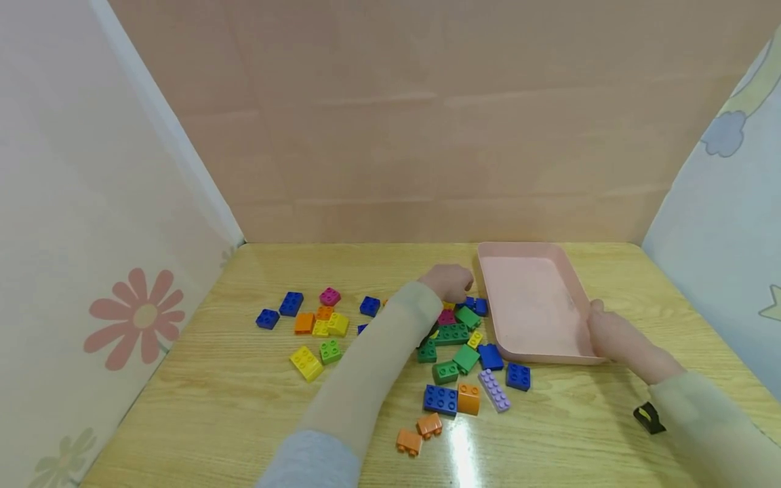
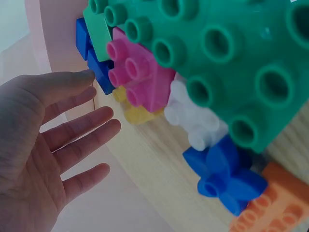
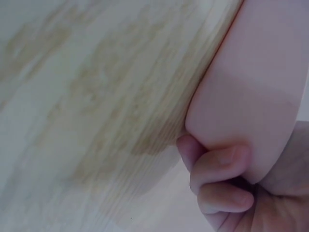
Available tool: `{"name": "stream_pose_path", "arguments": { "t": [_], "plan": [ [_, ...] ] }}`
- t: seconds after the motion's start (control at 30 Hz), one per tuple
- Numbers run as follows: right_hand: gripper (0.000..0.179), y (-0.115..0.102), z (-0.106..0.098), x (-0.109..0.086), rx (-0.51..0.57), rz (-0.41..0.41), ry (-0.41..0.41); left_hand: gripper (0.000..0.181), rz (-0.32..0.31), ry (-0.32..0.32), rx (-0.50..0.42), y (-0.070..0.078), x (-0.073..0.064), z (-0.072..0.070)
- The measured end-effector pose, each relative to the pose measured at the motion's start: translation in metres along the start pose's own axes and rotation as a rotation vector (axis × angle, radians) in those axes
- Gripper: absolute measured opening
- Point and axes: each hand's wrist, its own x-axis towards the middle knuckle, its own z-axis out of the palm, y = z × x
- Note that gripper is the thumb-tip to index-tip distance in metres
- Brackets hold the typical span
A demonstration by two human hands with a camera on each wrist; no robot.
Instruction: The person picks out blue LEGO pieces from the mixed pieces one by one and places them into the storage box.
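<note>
My left hand (image 1: 447,281) hovers over the far end of the brick pile, left of the pink tray (image 1: 531,301). Its fingers are spread and hold nothing in the left wrist view, the thumb close to a blue brick (image 2: 100,70). Around it there lie a pink brick (image 2: 157,77), a yellow brick (image 2: 140,115), a white brick (image 2: 195,116), a blue flower-shaped piece (image 2: 224,174) and a large green brick (image 2: 222,53). My right hand (image 1: 628,346) grips the tray's near right corner, fingers curled round the outside of its wall (image 3: 241,106).
Yellow bricks (image 1: 306,363), orange bricks (image 1: 409,442) and blue bricks (image 1: 291,303) lie scattered on the wooden table (image 1: 201,407). A purple brick (image 1: 495,390) and a blue brick (image 1: 518,377) sit just before the tray. A plain wall covering (image 1: 390,135) rises behind the table.
</note>
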Motion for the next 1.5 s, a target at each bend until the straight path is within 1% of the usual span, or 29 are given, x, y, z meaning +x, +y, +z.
{"name": "stream_pose_path", "arguments": {
  "t": [0.1,0.23,0.43,0.6,0.7,0.83,0.9,0.97,1.03,1.13,1.2,1.3,1.37,1.43,1.5],
  "plan": [
    [0.029,0.0,-0.001,-0.001,0.001,0.011,-0.014,0.01,0.014,0.003,0.031,0.001,0.002,0.003],
    [0.027,-0.002,-0.001,-0.001,0.014,0.042,-0.048,0.007,0.034,0.001,0.047,0.003,0.006,0.008],
    [0.028,-0.003,-0.001,-0.001,0.015,0.055,-0.052,0.012,0.021,-0.005,0.059,0.003,0.008,0.014],
    [0.028,-0.004,0.0,-0.003,0.011,0.046,-0.041,0.015,0.012,-0.012,0.029,0.002,0.008,0.016],
    [0.027,-0.004,0.0,-0.004,0.005,0.039,-0.028,0.015,0.009,-0.003,-0.012,0.001,0.009,0.017],
    [0.026,-0.006,0.0,-0.005,0.006,0.041,-0.024,0.018,-0.002,0.017,-0.14,-0.006,0.009,0.02],
    [0.026,-0.006,0.001,-0.005,0.006,0.04,-0.027,0.019,-0.002,0.04,-0.201,-0.01,0.008,0.02],
    [0.027,-0.006,0.001,-0.005,0.008,0.031,-0.021,0.02,0.005,0.07,-0.239,-0.013,0.006,0.019],
    [0.027,-0.006,0.001,-0.005,0.013,0.023,-0.018,0.02,0.02,0.11,-0.252,-0.015,0.004,0.016],
    [0.029,-0.007,0.0,-0.004,0.029,0.026,-0.023,0.021,0.051,0.171,-0.232,-0.02,0.002,0.01],
    [0.029,-0.008,-0.001,-0.003,0.041,0.039,-0.036,0.022,0.07,0.215,-0.156,-0.022,0.001,0.007],
    [0.029,-0.01,-0.002,-0.003,0.039,0.053,-0.049,0.023,0.087,0.271,-0.048,-0.021,-0.001,0.003],
    [0.03,-0.011,-0.003,-0.004,0.027,0.057,-0.052,0.025,0.1,0.299,0.007,-0.017,-0.002,0.0],
    [0.028,-0.011,-0.003,-0.005,0.016,0.058,-0.047,0.025,0.126,0.31,0.01,-0.01,-0.003,-0.003],
    [0.028,-0.011,-0.003,-0.005,0.007,0.054,-0.035,0.024,0.156,0.305,0.017,0.001,-0.004,-0.008]
  ]
}}
